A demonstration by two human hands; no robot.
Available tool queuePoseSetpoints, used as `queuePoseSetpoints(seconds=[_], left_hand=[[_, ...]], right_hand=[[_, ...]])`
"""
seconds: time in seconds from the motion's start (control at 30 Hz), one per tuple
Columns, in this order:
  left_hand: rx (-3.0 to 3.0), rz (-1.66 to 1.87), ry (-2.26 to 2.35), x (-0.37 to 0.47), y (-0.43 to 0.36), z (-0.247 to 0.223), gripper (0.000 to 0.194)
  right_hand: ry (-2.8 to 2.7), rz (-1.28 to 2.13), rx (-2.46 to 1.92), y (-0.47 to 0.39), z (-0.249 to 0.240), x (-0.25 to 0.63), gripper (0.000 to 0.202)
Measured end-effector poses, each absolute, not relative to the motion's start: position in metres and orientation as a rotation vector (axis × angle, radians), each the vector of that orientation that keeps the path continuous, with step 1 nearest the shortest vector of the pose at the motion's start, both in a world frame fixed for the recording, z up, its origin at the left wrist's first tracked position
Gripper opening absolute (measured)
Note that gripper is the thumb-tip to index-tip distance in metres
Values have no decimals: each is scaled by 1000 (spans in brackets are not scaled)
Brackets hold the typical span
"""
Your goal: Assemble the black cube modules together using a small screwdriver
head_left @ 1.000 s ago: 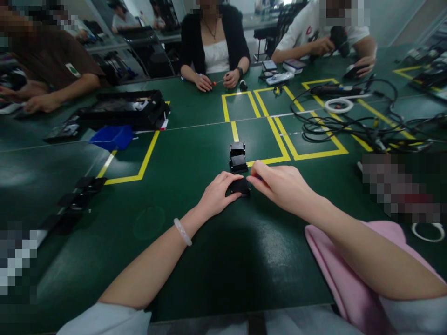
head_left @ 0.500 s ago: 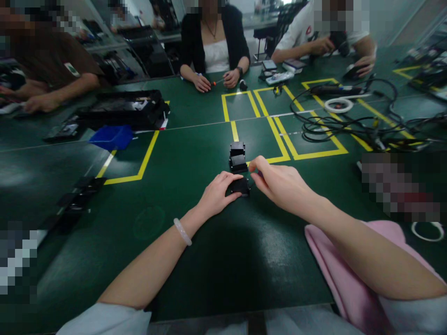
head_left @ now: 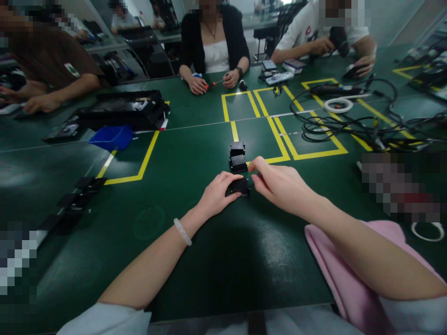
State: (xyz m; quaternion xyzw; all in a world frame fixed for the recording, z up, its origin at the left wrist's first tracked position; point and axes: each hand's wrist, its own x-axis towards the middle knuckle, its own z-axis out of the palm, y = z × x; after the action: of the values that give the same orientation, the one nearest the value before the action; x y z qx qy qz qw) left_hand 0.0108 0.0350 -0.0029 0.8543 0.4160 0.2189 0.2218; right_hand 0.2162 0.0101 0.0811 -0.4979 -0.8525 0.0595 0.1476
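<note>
On the green table, my left hand [head_left: 218, 193] grips a small black part [head_left: 240, 186] between thumb and fingers, at the part's left side. My right hand [head_left: 275, 179] is closed just to the right of that part. Something thin and dark shows between its fingertips and points at the part's right edge, too small to make out. Two more black parts stand just beyond, a nearer one [head_left: 238, 163] and a farther one [head_left: 238, 148].
Yellow tape [head_left: 223, 107] marks the table. Black cables [head_left: 314, 128] and a white ring [head_left: 338, 105] lie right. A blue tray [head_left: 112, 137], a black housing [head_left: 122, 109] and black parts [head_left: 78, 200] lie left. Pink cloth [head_left: 352, 270] is under my right forearm. Several people sit opposite.
Both my hands stay nearly in place, with only a slight shift of the right fingers. Across the table, a person's hand with an orange-handled tool has moved slightly left.
</note>
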Motion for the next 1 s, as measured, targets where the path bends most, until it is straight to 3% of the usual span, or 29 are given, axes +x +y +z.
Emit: queuePoseSetpoints(seconds=[0.17, 1.0], left_hand=[[2360, 606, 1144, 10, 35, -3, 38], [2365, 587, 1153, 10, 36, -3, 42]], right_hand=[[-2500, 169, -1457, 11, 81, 216, 25], [-2461, 126, -1474, 12, 78, 218, 19]])
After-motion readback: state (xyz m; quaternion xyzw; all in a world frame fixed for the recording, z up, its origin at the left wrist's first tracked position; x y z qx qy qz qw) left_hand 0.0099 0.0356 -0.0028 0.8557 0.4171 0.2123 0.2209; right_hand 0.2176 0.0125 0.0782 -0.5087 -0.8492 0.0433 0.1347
